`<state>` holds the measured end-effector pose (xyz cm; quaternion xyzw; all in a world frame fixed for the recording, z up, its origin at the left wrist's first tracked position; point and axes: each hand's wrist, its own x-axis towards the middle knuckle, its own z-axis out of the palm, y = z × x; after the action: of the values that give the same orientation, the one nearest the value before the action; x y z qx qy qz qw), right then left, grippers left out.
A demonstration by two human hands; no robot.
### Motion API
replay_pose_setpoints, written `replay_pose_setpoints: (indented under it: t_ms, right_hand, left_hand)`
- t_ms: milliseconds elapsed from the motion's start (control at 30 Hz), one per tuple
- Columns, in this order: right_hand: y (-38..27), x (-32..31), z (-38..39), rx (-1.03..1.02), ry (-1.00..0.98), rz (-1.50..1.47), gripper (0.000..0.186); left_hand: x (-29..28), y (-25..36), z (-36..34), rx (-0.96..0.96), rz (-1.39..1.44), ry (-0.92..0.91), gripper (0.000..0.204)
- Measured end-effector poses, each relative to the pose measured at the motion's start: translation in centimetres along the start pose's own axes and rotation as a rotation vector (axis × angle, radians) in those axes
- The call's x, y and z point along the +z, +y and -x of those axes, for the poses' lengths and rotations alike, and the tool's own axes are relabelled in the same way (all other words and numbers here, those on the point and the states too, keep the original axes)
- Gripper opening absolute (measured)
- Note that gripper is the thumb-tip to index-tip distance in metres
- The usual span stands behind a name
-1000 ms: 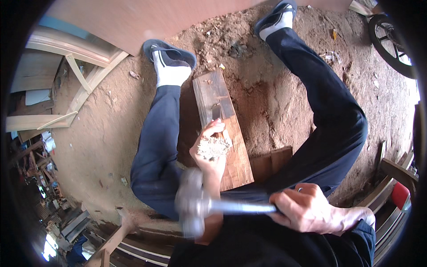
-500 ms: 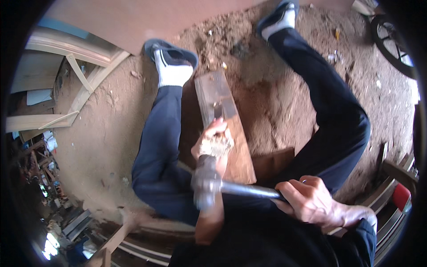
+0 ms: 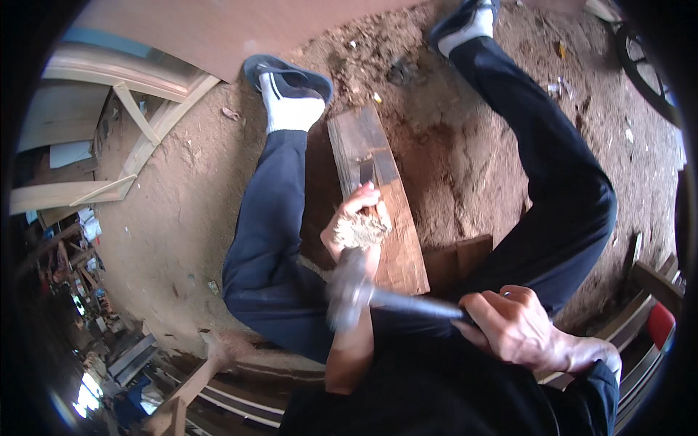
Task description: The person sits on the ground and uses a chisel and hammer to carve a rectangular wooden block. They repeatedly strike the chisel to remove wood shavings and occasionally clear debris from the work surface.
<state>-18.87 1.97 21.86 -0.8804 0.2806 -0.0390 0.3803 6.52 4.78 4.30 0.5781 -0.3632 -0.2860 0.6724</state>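
Two hands busy. Left hand (image 3: 354, 225) clenched round a chisel (image 3: 366, 174), its frayed butt end up, blade pointing down-forward onto a wooden plank (image 3: 385, 218) lying on the dirt floor (image 3: 182, 211) between the legs, long axis running away from the person. Right hand (image 3: 516, 327) grips the hammer (image 3: 356, 291), handle horizontal, blurred head just below the chisel's butt.

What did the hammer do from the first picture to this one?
The hammer in the right hand swung up the picture, from low by the lap toward the frayed top of the chisel; its head is blurred and sits just below that top. The left hand kept its grip on the chisel, the blade stayed on the wooden block, and both legs stayed put.
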Motion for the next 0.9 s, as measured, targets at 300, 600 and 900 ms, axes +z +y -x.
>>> replay_pose_setpoints:
  t_ms: [300, 600, 900]
  right_hand:
    - [0.9, -0.2, -0.5, -0.125, 0.088, 0.001, 0.03]
    - [0.5, -0.7, -0.4, -0.031, 0.02, -0.058, 0.029]
    - [0.0, -0.3, 0.9, -0.061, 0.087, -0.1, 0.029]
  left_hand:
    - [0.0, 0.9, 1.0, -0.131, 0.064, -0.015, 0.022]
    - [-0.4, 1.7, 1.0, 0.037, -0.139, -0.127, 0.025]
    - [0.3, 3.0, 0.8, 0.026, -0.276, -0.109, 0.029]
